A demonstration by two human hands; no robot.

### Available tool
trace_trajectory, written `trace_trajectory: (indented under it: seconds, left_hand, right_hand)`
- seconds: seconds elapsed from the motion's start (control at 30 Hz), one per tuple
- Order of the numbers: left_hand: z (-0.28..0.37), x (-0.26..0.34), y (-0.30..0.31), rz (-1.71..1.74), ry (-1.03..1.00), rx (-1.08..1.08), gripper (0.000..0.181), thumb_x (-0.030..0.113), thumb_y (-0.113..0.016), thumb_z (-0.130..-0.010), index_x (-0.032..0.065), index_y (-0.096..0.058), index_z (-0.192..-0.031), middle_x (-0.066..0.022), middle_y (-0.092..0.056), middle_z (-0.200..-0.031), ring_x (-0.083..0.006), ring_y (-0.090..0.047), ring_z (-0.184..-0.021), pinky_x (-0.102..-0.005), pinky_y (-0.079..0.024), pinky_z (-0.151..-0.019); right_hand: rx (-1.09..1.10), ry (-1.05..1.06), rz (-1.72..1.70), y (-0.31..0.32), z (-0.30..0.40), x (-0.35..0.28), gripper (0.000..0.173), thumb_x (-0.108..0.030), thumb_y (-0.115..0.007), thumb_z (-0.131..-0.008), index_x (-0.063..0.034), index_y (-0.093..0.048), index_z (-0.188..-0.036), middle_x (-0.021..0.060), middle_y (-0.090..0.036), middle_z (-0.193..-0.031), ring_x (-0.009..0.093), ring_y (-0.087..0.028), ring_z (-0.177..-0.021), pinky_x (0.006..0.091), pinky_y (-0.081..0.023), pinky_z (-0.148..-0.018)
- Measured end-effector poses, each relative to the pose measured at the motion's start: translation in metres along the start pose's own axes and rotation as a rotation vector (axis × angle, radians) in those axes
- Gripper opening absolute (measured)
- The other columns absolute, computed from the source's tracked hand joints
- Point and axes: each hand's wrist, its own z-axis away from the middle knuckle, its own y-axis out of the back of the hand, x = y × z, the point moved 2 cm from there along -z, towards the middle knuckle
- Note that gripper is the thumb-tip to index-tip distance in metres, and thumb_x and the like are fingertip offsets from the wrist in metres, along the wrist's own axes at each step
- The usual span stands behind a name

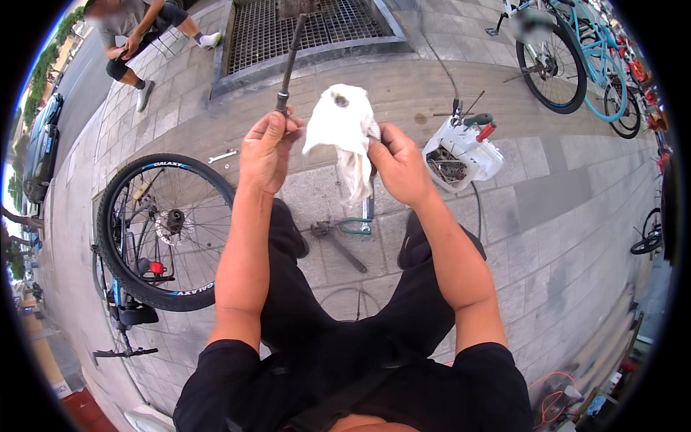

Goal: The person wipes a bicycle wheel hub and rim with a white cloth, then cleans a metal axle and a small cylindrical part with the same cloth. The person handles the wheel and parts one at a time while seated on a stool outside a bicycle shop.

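Upright in my left hand (268, 146) is a dark metal rod (291, 59) with a thicker collar near its lower end, pinched between thumb and fingers. My right hand (402, 162) grips a white cloth (343, 124) that hangs in folds and has a dark smudge near its top. The rod and the cloth are apart. On the paving between my feet lie green-handled pliers (353, 225), a wrench (367, 213) partly hidden by the cloth, and a dark long-handled tool (345, 251).
A bicycle wheel (110, 232) stands at left, with bicycle parts behind it. A combination wrench (224, 156) lies beyond. At right is a cut white plastic container (488, 156) of tools. A person (135, 43) sits at upper left, near a metal grate (253, 40). Bicycles (556, 70) stand upper right.
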Motion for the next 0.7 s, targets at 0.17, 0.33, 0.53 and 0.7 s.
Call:
trace_trajectory:
  seconds: [0.17, 0.33, 0.53, 0.7]
  left_hand:
    - [-0.002, 0.003, 0.019, -0.059, -0.075, 0.105, 0.028, 0.025, -0.068, -0.098, -0.0004, -0.067, -0.112, -0.0058, -0.070, -0.093, -0.0237, -0.067, -0.104, -0.0367, -0.053, -0.093]
    - [0.022, -0.029, -0.015, -0.126, 0.017, 0.066, 0.031, 0.023, -0.070, -0.098, -0.0026, -0.070, -0.115, -0.0100, -0.074, -0.105, -0.0145, -0.067, -0.094, -0.0306, -0.055, -0.088]
    - [0.023, -0.043, -0.017, 0.044, 0.090, 0.070, 0.030, 0.022, -0.068, -0.100, -0.0044, -0.068, -0.115, -0.0033, -0.070, -0.094, -0.0101, -0.063, -0.085, -0.0256, -0.053, -0.077]
    - [0.031, -0.046, -0.021, 0.092, 0.185, 0.045, 0.030, 0.022, -0.068, -0.100, -0.0032, -0.069, -0.116, -0.0029, -0.070, -0.098, -0.0103, -0.063, -0.088, -0.0258, -0.053, -0.079]
  right_hand:
    - [0.229, 0.185, 0.617, 0.005, -0.005, -0.004, 0.016, -0.012, -0.057, -0.095, 0.0037, -0.057, -0.097, 0.0259, -0.064, -0.087, 0.045, -0.063, -0.078, 0.0495, -0.049, -0.068]
    - [0.133, 0.334, 0.497, -0.029, -0.002, 0.007, 0.018, -0.008, -0.055, -0.095, 0.0037, -0.061, -0.107, 0.0222, -0.066, -0.087, 0.044, -0.065, -0.079, 0.0471, -0.050, -0.070]
    - [0.138, 0.203, 0.285, -0.049, -0.009, 0.013, 0.020, -0.004, -0.054, -0.096, 0.0038, -0.063, -0.112, 0.0095, -0.063, -0.078, 0.012, -0.060, -0.069, 0.0306, -0.049, -0.062]
    - [0.115, 0.088, 0.042, -0.048, -0.010, 0.017, 0.032, -0.009, -0.066, -0.097, 0.0059, -0.060, -0.124, 0.0077, -0.069, -0.091, 0.010, -0.062, -0.078, 0.0276, -0.051, -0.068]
